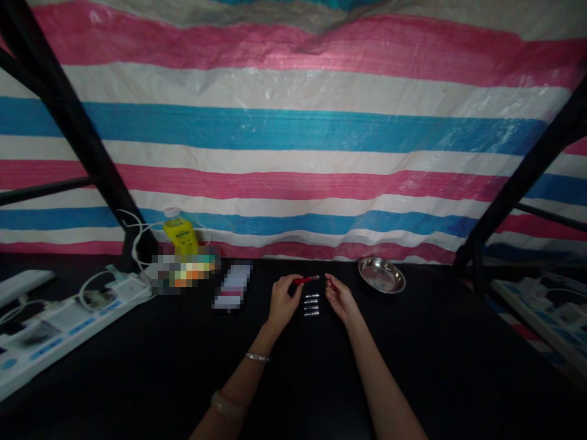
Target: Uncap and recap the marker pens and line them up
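Red tool (306,280) hovers over the black desk (413,366), near the steel dish (381,275). Your left hand (282,302) pinches its handle. Your right hand (339,297) curls at the tip, grip unclear. Hold it level above the four silver pieces (312,304).

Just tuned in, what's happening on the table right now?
The person's left hand holds a slim red-handled tool level over the black table, tip toward the right hand, whose fingers pinch close by; whether they hold anything is unclear. Four small silvery pieces lie in a row between the hands, a steel dish farther right.
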A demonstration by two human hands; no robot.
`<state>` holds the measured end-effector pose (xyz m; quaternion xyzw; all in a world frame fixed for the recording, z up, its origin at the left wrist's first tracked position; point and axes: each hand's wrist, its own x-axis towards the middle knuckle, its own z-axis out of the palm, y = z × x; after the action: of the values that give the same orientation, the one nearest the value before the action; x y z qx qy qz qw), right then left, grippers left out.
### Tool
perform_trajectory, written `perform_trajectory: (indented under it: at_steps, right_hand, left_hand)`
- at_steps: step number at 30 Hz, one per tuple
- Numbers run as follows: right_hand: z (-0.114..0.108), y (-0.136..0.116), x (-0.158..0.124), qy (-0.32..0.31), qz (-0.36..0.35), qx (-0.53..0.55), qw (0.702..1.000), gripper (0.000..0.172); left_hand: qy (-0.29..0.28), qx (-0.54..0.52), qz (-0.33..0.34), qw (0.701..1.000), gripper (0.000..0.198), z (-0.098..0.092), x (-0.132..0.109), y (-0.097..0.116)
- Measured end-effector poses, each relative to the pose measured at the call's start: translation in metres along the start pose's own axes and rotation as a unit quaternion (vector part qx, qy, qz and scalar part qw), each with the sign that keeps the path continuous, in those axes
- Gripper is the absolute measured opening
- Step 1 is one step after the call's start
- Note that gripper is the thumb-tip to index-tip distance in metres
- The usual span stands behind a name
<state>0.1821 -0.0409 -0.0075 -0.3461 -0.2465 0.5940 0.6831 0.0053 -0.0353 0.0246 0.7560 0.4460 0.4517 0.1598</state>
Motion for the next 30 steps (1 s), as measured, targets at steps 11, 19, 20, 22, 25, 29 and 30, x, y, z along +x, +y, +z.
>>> perform_trajectory:
  at_steps: [11, 19, 20, 22, 25, 29, 30]
  right_hand:
    - [-0.019, 0.003, 0.0, 0.096, -0.244, -0.54, 0.8, 0.023]
    - [-0.021, 0.003, -0.002, 0.08, -0.252, -0.592, 0.762, 0.025]
    - [-0.022, 0.003, -0.002, 0.08, -0.253, -0.591, 0.762, 0.025]
    - [-0.023, 0.003, -0.003, 0.082, -0.251, -0.584, 0.767, 0.024]
    - [-0.023, 0.003, -0.003, 0.091, -0.247, -0.573, 0.776, 0.024]
    - [-0.02, 0.003, -0.006, 0.108, -0.267, -0.574, 0.767, 0.024]
    - [-0.02, 0.002, -0.007, 0.111, -0.274, -0.576, 0.762, 0.023]
  left_hand:
    - [-0.107, 0.039, -0.072, 0.991, 0.015, -0.004, 0.008, -0.033]
    - [-0.125, 0.047, -0.084, 0.987, 0.017, -0.001, 0.013, -0.039]
    - [-0.127, 0.047, -0.085, 0.987, 0.017, 0.0, 0.014, -0.04]
    - [-0.128, 0.049, -0.092, 0.986, 0.019, 0.0, 0.014, -0.04]
    - [-0.128, 0.051, -0.098, 0.986, 0.02, 0.0, 0.015, -0.04]
    - [-0.127, 0.046, -0.097, 0.986, 0.02, 0.0, 0.017, -0.038]
    - [-0.126, 0.045, -0.097, 0.986, 0.021, 0.0, 0.017, -0.038]
